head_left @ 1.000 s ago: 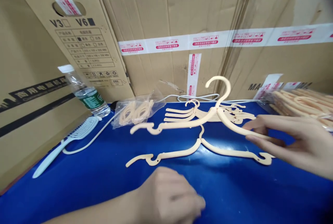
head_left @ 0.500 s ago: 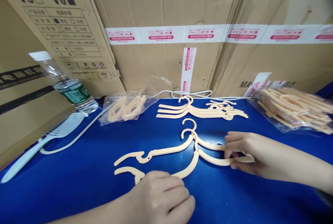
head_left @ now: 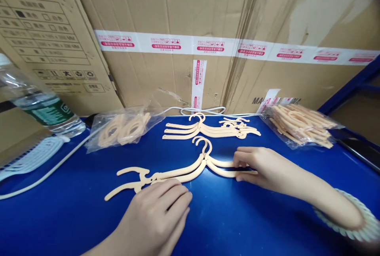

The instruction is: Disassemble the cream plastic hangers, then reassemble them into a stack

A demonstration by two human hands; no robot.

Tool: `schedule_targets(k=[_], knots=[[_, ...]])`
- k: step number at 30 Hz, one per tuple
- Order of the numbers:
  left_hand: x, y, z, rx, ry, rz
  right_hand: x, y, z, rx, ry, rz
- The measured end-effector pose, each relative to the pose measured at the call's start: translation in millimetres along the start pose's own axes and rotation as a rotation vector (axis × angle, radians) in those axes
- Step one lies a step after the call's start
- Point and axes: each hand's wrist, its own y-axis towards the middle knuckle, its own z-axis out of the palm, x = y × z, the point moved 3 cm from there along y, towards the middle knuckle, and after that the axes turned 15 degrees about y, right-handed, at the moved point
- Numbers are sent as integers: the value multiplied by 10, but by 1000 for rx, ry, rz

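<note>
Two cream folding hangers lie close together, one behind the other, on the blue table. My left hand point(head_left: 163, 210) is curled over the left arm of the near hanger point(head_left: 192, 176), its fingertips mostly hidden. Between thumb and fingers, my right hand point(head_left: 258, 165) grips the right ends of the hangers, with part of the far hanger point(head_left: 179, 171) showing just behind the near one. Their hooks nearly overlap above the centre joint. Bent end pieces stick out to the left, past my left hand.
Behind them lies a row of stacked hangers point(head_left: 185, 132). Bagged hanger parts point(head_left: 299, 125) sit at right, and another clear bag point(head_left: 123, 129) at left. A water bottle point(head_left: 49, 109), a hairbrush point(head_left: 35, 155) and a white cable point(head_left: 56, 167) occupy the left; cardboard boxes point(head_left: 166, 73) stand behind.
The near hanger has moved back against the far one, narrowing the gap between their arms and hooks. Both hands keep their places on the hangers. The view has turned to the right.
</note>
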Motion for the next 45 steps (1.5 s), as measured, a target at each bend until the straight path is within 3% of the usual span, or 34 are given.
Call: schedule_targets(k=[5,13,25,30,38,45], knots=[[18,-28,29,-78,-17,-115,-104,-53,-134,39,21,67],[74,-55,38,-58,88,-119,-437,-196,-434,89,15,268],[322,-133,231,162,106,-221,-339,-54,-226,154,23,142],[334,-126,249,163,56,-224,-360,-58,-232,167,37,111],[357,-78,225,61,34,-191,-417,-31,-272,139,86,140],[429,-117,256,108,26,-201,-480,-26,-317,133,92,187]])
